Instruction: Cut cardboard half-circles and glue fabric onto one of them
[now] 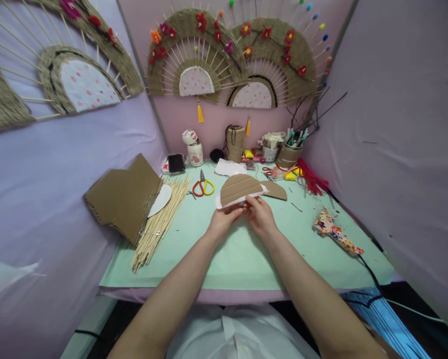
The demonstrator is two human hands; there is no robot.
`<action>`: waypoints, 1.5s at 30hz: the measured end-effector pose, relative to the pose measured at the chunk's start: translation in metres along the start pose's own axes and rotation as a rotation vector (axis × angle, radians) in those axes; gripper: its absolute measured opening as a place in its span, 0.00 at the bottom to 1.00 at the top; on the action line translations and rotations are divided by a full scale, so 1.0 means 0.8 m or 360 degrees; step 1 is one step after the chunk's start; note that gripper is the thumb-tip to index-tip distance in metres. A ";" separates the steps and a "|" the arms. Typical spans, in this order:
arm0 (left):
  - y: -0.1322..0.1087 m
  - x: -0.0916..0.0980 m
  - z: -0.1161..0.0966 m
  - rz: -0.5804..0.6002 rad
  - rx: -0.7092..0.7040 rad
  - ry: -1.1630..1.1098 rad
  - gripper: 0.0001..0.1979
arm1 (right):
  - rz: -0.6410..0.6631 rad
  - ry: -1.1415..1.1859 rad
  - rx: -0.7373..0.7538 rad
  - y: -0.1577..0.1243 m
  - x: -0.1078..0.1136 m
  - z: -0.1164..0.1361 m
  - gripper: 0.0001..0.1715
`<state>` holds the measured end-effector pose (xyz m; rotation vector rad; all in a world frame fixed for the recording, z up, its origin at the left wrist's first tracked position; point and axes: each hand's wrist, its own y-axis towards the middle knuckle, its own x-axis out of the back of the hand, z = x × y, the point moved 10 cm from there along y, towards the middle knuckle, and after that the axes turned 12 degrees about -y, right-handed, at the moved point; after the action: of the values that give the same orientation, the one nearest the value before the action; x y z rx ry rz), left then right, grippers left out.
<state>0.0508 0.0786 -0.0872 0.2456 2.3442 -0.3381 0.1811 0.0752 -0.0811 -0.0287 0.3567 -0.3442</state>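
Both of my hands grip a cardboard half-circle (241,188) along its straight lower edge, where a strip of white fabric or paper shows folded over. My left hand (224,222) pinches that edge near its middle, thumb on top. Close beside it, my right hand (260,214) has its thumb and fingers closed on the same edge, a little to the right. Behind the held piece, a second cardboard half-circle (277,190) lies flat on the table. A torn white sheet (230,167) rests just beyond.
Scissors (202,184), bamboo sticks (158,224) and folded cardboard (124,197) lie to the left. On the right is a flower-patterned glue gun (336,233) with a trailing cord. Twine (235,143) and a pen holder (289,153) stand at the back. Decorated fans (197,25) hang on the wall.
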 end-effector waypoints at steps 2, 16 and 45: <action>0.001 0.002 -0.008 -0.0065 -0.0136 -0.0034 0.17 | 0.0025 -0.0020 -0.0017 -0.005 -0.007 -0.004 0.16; 0.001 0.015 -0.027 -0.0156 -0.0200 -0.0157 0.08 | -0.0025 -0.0006 0.0069 -0.011 -0.004 0.008 0.18; 0.001 0.027 -0.063 -0.0153 -0.0326 -0.0692 0.17 | 0.0427 -0.0214 -0.0160 -0.022 -0.037 -0.014 0.18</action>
<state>0.0032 0.0964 -0.0676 -0.0392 1.9441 -0.1729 0.1457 0.0687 -0.0803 -0.1011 0.2403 -0.0581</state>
